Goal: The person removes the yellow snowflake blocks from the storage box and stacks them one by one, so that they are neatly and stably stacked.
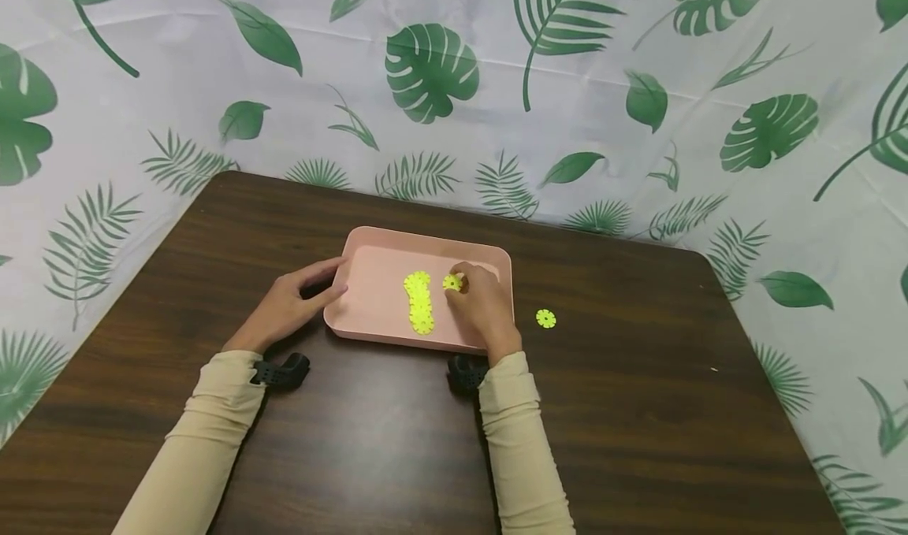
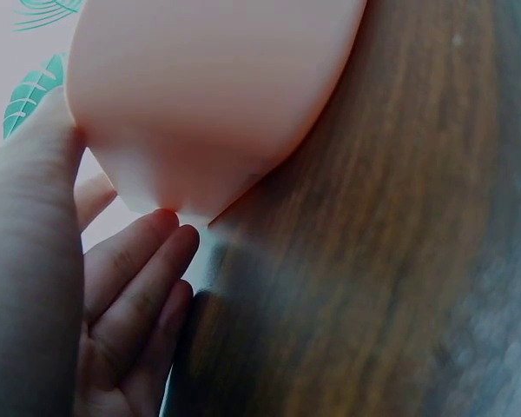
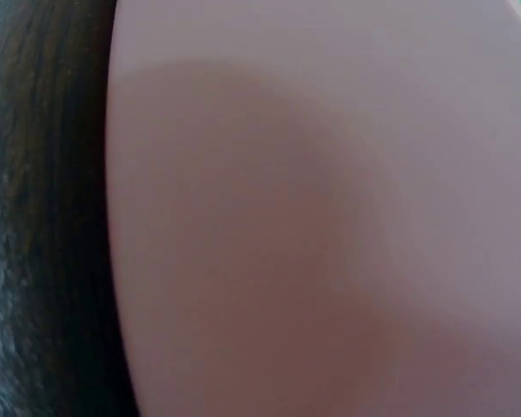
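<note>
A shallow pink tray (image 1: 376, 283) lies on the table. My left hand (image 1: 287, 302) holds its left end, the thumb over the rim and fingertips (image 2: 161, 221) against the outer wall. Over the tray's right half, my right hand (image 1: 482, 299) pinches a notched yellow plastic disc (image 1: 452, 282) between thumb and fingers. Just left of it, several like discs (image 1: 420, 302) lie in an overlapping row on the tray floor. The right wrist view shows the tray (image 3: 330, 217) with a soft shadow on it; the hand itself is out of that picture.
One more yellow notched disc (image 1: 545, 318) lies on the dark wooden table (image 1: 638, 409), right of the tray. Black bands with devices (image 1: 284, 371) sit on both wrists. A leaf-print cloth (image 1: 567, 70) hangs behind and beside the table.
</note>
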`<state>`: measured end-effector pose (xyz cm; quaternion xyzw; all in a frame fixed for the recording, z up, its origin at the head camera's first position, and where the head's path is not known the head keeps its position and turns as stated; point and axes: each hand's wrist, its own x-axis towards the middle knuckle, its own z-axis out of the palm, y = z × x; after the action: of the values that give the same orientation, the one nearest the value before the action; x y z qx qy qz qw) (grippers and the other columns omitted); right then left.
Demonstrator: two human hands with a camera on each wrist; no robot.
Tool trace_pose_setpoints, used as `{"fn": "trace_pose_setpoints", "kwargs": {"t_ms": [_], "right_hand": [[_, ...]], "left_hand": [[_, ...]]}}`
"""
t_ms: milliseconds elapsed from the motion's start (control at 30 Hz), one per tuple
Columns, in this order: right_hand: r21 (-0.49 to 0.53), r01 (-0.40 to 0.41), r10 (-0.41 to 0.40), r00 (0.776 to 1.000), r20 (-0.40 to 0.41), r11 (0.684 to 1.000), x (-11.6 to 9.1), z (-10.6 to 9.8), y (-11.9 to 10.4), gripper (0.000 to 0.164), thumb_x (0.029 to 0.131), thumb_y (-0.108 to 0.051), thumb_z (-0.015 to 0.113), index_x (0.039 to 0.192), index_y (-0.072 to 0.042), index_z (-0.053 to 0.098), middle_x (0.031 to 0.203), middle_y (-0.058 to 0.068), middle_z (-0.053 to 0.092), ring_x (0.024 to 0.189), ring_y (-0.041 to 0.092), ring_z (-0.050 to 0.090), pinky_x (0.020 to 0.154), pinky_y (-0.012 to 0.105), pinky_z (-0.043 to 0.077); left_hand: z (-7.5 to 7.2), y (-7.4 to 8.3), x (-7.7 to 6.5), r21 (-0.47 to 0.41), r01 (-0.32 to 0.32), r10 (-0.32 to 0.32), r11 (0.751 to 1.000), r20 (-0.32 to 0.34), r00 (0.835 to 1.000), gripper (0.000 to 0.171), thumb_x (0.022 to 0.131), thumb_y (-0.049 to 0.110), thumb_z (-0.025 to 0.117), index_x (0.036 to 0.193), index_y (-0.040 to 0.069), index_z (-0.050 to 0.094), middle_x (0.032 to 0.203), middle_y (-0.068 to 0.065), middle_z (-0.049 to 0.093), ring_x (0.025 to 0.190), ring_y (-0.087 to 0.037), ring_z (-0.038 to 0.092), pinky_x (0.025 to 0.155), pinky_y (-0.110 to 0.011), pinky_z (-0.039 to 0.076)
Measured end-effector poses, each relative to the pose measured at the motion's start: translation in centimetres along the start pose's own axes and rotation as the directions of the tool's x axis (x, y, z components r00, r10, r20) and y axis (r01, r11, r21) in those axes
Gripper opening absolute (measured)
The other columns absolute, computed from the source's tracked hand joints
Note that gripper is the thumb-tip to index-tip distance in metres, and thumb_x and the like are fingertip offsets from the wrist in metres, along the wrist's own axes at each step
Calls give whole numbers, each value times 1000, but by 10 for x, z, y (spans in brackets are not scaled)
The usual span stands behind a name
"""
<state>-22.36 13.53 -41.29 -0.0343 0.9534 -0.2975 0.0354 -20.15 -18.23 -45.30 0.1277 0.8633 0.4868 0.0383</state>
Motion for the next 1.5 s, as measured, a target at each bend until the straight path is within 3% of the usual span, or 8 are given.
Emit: {"fn": "trace_pose_setpoints", "kwargs": {"t_ms": [333,467,600,767,900,1067,1267,1500], "right_hand": [[-9,36,-37,999,-28,999,-3,-8,11,28,93,-15,80,119,-4,77,89,6,66,82,21,57,74,31,48],[-41,105,-105,994,-6,994,-4,-5,7,16,94,-18,79,105,-6,78,78,6,59,75,20,54,69,30,44],[-22,209,-209,978,3,978,-6,-9,5,19,93,-18,80,106,-5,76,85,5,61,77,19,55,67,29,46],[0,291,-289,950,-121,957,-17,-38,26,30,91,-17,83,116,-2,75,99,9,65,81,24,59,70,35,50],[44,242,-228,952,-206,969,-30,-66,57,35,93,-18,81,121,1,73,107,15,62,89,30,61,76,43,53],[58,107,-92,971,-219,993,-44,-86,101,38,93,-22,81,122,2,73,111,17,59,94,31,62,84,47,55],[89,38,-24,987,-159,995,-51,-89,140,34,93,-21,81,118,1,75,106,16,61,90,29,57,79,42,49],[141,17,-1,993,-116,990,-52,-83,154,37,92,-22,82,121,-1,75,112,15,63,92,27,60,81,40,51]], "left_hand": [[8,7,7,1,-15,15,1000,12,1000,64,101,48,65,157,23,48,155,-9,51,143,-31,46,115,-58,36],[6,6,0,5,-3,3,1000,5,1000,62,102,48,64,157,24,48,155,-11,51,144,-33,45,115,-61,35],[3,4,-8,1,12,-12,1000,-4,1000,62,103,47,64,157,23,47,155,-13,50,145,-36,44,114,-62,35],[5,5,-7,-7,7,-7,1000,9,1000,62,102,48,63,157,23,48,155,-13,50,144,-35,44,114,-61,36],[4,5,-4,-8,7,-7,1000,7,1000,62,103,47,64,157,22,48,155,-13,50,144,-35,44,114,-62,35],[1,6,-1,0,24,-24,1000,5,1000,64,102,51,63,157,23,48,156,-12,50,145,-34,43,115,-61,34],[-1,7,-1,18,31,-31,999,2,1000,65,101,50,64,157,21,47,155,-14,50,144,-36,44,114,-62,34],[2,7,-1,26,28,-28,999,2,1000,65,102,49,64,157,19,47,155,-15,50,143,-38,45,113,-63,35]]}}
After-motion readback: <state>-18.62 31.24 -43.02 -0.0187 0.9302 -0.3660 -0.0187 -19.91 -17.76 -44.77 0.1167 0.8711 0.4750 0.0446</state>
